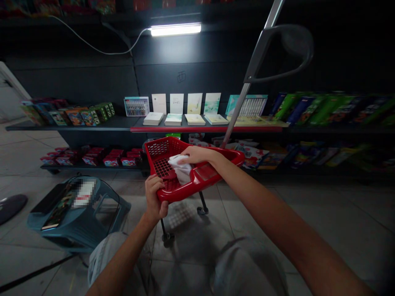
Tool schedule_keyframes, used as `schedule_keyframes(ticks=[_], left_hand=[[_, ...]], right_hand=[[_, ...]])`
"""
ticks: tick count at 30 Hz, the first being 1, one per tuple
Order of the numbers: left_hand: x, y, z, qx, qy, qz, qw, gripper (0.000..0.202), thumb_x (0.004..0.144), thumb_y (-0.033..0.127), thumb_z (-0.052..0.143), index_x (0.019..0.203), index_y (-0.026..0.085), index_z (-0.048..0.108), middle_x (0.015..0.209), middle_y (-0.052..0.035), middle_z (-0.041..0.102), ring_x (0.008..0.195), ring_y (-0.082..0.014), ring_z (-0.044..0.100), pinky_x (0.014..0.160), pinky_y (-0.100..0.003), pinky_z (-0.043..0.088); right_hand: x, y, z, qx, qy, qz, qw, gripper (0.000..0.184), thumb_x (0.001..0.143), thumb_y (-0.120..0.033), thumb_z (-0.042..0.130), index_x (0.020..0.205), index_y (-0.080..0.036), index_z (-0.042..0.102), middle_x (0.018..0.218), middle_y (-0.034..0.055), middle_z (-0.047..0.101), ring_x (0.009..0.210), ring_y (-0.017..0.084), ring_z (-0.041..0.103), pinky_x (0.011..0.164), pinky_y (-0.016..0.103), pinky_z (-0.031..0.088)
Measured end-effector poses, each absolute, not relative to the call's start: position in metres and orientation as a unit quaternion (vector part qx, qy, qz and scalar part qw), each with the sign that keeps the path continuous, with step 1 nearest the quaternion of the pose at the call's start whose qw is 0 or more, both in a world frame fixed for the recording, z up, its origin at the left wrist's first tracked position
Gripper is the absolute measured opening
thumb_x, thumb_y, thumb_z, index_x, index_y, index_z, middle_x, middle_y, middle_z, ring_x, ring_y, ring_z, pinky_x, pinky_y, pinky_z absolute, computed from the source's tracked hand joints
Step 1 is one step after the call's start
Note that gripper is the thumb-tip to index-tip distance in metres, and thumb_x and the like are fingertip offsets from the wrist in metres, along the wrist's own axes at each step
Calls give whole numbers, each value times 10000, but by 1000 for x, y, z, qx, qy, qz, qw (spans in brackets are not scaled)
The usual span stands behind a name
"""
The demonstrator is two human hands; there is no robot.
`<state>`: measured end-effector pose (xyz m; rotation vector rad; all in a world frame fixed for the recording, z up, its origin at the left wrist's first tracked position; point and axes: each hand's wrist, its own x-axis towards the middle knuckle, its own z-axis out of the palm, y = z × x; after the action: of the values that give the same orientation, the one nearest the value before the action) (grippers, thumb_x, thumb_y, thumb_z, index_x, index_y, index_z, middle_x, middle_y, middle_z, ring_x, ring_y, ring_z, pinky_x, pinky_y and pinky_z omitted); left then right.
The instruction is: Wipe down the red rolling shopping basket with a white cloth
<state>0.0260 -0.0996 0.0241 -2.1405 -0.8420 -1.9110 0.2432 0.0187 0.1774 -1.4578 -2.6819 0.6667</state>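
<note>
A small red shopping cart (182, 190) stands on the tiled floor in front of me, its basket open at the top. My left hand (154, 197) is closed around the near left corner of its rim. Over the inside of the basket, my right hand (196, 155) grips a white cloth (182, 167) that hangs down against the inner wall. The fingertips of that hand are partly hidden by the cloth. Black wheels (202, 211) show under the cart.
Books (174, 119) stand and lie on the shelf (203, 129) behind the cart. Packaged goods (92, 156) fill the lower shelf. A blue stool (77, 230) at left bears a phone-like device. A metal pole with a grey cuff (280, 53) slants at right.
</note>
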Motion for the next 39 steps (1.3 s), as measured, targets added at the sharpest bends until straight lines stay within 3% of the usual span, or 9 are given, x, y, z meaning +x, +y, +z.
schedule_keyframes(ticks=[2, 5, 10, 16, 22, 26, 30, 35, 39], left_hand=[[26, -100, 24, -716, -281, -635, 73, 406, 965, 587, 375, 1169, 259, 501, 1013, -73, 578, 991, -275, 595, 1057, -608, 449], [26, -100, 25, -716, -280, -635, 69, 403, 965, 583, 380, 1170, 258, 498, 1019, -74, 578, 1000, -275, 594, 1062, -615, 447], [28, -102, 26, -717, -275, -638, 64, 405, 967, 575, 398, 1184, 251, 506, 1032, -79, 589, 1011, -275, 593, 1071, -626, 444], [31, -102, 27, -710, -265, -650, 58, 387, 966, 545, 416, 1176, 238, 522, 1025, -80, 593, 1013, -275, 590, 1072, -628, 440], [28, -101, 26, -700, -262, -661, 64, 381, 965, 554, 407, 1157, 246, 524, 1009, -70, 587, 998, -270, 585, 1072, -615, 439], [27, -101, 27, -705, -262, -657, 60, 386, 968, 553, 412, 1166, 243, 531, 1020, -74, 589, 1013, -274, 583, 1073, -613, 438], [25, -102, 29, -715, -263, -644, 62, 390, 974, 544, 412, 1193, 242, 526, 1045, -81, 593, 1028, -278, 586, 1080, -616, 438], [24, -103, 29, -723, -259, -638, 55, 397, 977, 542, 418, 1209, 237, 523, 1064, -89, 595, 1042, -285, 584, 1089, -625, 428], [24, -103, 27, -715, -261, -646, 60, 392, 969, 544, 411, 1203, 248, 518, 1047, -82, 595, 1024, -282, 588, 1080, -620, 435]], right_hand=[[241, 19, 175, -461, -872, 162, -18, 347, 913, -412, 678, 1128, -161, 783, 1067, 81, 774, 943, 202, 683, 812, 242, 470], [242, 21, 172, -538, -838, 80, -54, 366, 903, -288, 687, 1243, -169, 752, 1223, 148, 750, 1071, 255, 703, 869, 274, 489], [255, 24, 168, -652, -755, -8, -72, 418, 934, -379, 655, 1253, -124, 743, 1268, 244, 709, 1134, 347, 702, 903, 365, 533], [255, 20, 175, -464, -880, 92, -34, 330, 942, -360, 662, 1193, -184, 782, 1203, 108, 765, 1085, 241, 710, 892, 256, 488], [239, 13, 179, -465, -879, 100, -12, 525, 1074, -442, 438, 962, -105, 825, 966, 115, 791, 860, 194, 714, 745, 241, 458], [243, 17, 176, -576, -813, 58, -52, 336, 985, -376, 619, 1110, -131, 812, 1131, 166, 777, 1032, 258, 732, 837, 264, 500], [254, 19, 173, -718, -696, -2, -14, 400, 967, -327, 625, 1278, -100, 735, 1258, 255, 715, 1153, 321, 710, 912, 349, 555], [260, 20, 171, -661, -749, -5, -43, 350, 976, -261, 589, 1244, -109, 756, 1238, 232, 732, 1167, 335, 707, 970, 391, 547], [260, 22, 173, -516, -852, 87, -4, 262, 912, -260, 686, 1131, -204, 819, 1175, 95, 781, 1108, 251, 721, 980, 281, 510]])
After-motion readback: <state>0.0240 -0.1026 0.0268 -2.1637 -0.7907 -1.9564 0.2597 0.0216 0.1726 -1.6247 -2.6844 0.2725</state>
